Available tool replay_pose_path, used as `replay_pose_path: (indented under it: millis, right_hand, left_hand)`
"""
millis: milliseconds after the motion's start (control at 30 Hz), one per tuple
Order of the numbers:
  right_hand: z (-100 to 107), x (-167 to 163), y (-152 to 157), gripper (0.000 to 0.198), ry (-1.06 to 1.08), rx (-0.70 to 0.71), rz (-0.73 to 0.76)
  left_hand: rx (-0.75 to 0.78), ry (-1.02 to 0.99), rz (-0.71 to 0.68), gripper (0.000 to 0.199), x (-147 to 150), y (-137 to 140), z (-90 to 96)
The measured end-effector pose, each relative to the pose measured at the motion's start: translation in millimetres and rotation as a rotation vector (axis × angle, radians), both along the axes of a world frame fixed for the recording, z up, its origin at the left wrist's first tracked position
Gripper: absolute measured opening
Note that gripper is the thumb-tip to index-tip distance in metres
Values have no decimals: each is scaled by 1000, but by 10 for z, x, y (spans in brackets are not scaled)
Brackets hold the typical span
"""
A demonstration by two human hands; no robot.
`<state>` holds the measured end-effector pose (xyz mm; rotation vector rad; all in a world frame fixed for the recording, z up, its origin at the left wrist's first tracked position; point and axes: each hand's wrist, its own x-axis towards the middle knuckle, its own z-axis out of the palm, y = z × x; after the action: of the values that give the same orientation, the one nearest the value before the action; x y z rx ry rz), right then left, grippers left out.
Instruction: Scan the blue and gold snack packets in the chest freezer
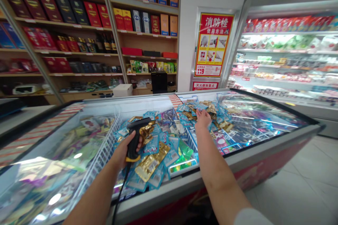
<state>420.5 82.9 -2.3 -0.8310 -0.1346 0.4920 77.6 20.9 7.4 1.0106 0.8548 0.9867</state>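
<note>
In my left hand (pixel 135 145) is a black and yellow barcode scanner (pixel 137 123), its fingers wrapped round the handle and the cord hanging down toward me. Crumpled gold foil shows just behind the scanner; whether my fingers touch it I cannot tell. Below and to the right lie blue snack packets (pixel 151 146) and a larger gold packet (pixel 152 161) with a white label. My right hand (pixel 203 117) reaches out to a farther pile of blue and gold packets (pixel 190 107). Its fingers are drawn together at the pile, and what they hold is not visible.
A long chest freezer (pixel 266 147) with glass lids and white wire dividers (pixel 99 154) spans the front. Shelves of boxed bottles (pixel 92 14) stand behind. A red fire-hydrant poster (pixel 214 45) hangs on the wall, and a lit refrigerated display (pixel 287 56) is at the right.
</note>
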Motion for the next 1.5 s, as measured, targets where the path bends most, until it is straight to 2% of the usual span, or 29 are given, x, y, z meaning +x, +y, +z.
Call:
replay_pose_path:
  millis: [267,433,533,600,700,767,867,933,1100,1200,1300,1400,1500]
  right_hand:
    - [-26,-36,-17,12,-104,-113,-29]
    - [-6,-39,-37,25,-161,-173,-48]
    - [42,-119,-87,31,-279,-214,-18]
    - [60,-210,-131,31,-487,-275,161]
    - [36,-373,-192,26,-908,-395,640]
    - [-4,-476,-217,23,-1155,-495,885]
    - [-62,-596,-230,26,-1411,-594,1004]
    - [-89,-652,-229,27,-1490,-581,1024]
    - [-147,-740,-198,35,-1462,-534,1007]
    - [-176,-783,-165,29,-1281,-499,1001]
    - [-172,-815,-149,21,-1060,-527,962]
    - [-146,-839,-158,19,-963,-559,892]
    - [-146,-880,-165,19,-880,-521,834]
  left_hand:
    - [0,-10,3,39,-3,10,-18]
    - [-27,0,22,41,-3,14,-29]
    - [-29,-18,10,40,9,4,-16]
    - [-31,-37,8,38,15,1,-10]
    - [-39,-38,0,38,13,10,-20]
    - [-41,-25,-6,40,9,15,-29]
    - [-31,-38,13,38,16,2,-16]
    - [-32,-63,26,35,31,-20,13]
    - [-48,-95,21,34,54,-53,52]
    - [-22,-98,28,34,39,-28,7]
    - [-8,-76,15,36,14,11,-54]
    - [-12,-58,-4,39,3,31,-81]
    - [-14,-52,1,40,10,20,-65]
